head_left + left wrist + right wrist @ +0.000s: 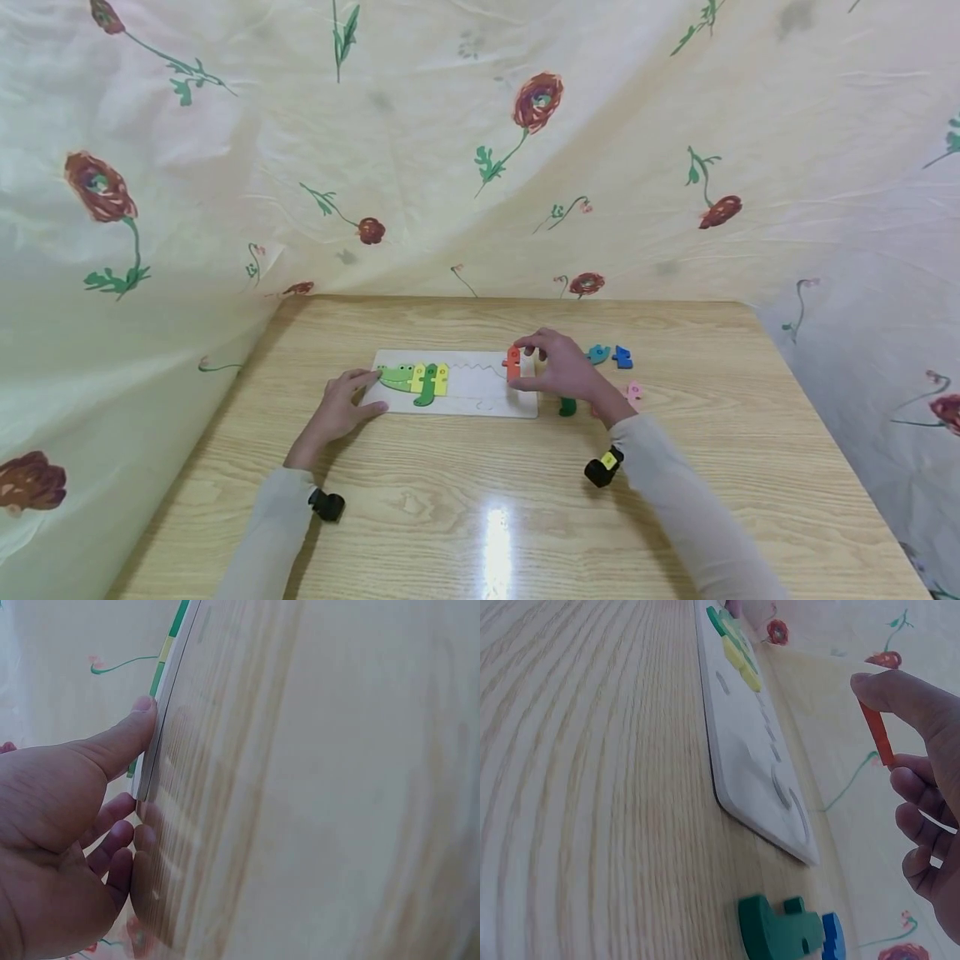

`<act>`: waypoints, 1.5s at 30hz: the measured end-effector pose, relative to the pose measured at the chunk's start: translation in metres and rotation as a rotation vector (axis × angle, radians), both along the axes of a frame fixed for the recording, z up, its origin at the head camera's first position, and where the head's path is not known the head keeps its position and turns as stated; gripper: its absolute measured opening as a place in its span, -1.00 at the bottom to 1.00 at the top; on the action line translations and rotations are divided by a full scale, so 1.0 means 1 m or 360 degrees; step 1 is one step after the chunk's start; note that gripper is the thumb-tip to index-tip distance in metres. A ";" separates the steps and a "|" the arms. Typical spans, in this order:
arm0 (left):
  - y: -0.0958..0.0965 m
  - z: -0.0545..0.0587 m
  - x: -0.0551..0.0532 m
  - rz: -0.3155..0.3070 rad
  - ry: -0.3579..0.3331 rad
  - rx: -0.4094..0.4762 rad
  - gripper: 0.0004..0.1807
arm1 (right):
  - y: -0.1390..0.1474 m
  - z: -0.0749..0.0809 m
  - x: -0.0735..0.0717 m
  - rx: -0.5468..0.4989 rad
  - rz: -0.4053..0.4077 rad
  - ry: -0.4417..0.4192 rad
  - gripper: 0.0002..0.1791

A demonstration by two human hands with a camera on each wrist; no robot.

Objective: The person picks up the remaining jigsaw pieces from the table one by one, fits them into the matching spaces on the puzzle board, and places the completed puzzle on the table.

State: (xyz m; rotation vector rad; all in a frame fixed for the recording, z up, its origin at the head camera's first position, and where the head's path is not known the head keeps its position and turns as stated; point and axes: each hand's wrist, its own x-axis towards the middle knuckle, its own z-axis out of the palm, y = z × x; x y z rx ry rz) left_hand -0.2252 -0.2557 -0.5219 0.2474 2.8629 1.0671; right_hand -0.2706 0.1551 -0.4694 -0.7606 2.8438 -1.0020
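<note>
Nearest are two pale sleeves, the left and the right, each with a small black camera at the wrist, over the wood-grain surface. Farther in, the left hand lies at the left end of a white board, thumb against its near edge, fingers loosely bent. Right of the board, a dark green piece and a pink piece lie near the right wrist. On the board's left part sit a green crocodile head, a yellow piece, a green leg piece and another yellow piece, side by side. The right hand pinches an orange piece between thumb and fingertip, raised over the board's right part. Beyond that hand lie a teal piece and a blue piece. Farthest hangs a cream flowered cloth.
</note>
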 end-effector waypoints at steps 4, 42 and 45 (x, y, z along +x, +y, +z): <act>0.000 0.001 0.000 0.0003 0.0001 0.0008 -0.26 | -0.010 -0.002 -0.002 -0.0023 0.0024 0.0018 -0.24; 0.001 0.002 0.002 0.0018 -0.0036 -0.0005 -0.27 | -0.078 -0.034 -0.009 -0.0082 0.0055 -0.0044 -0.27; 0.001 0.002 0.001 0.0014 -0.0037 -0.0012 -0.27 | -0.081 -0.035 -0.008 -0.0070 0.0043 -0.0049 -0.29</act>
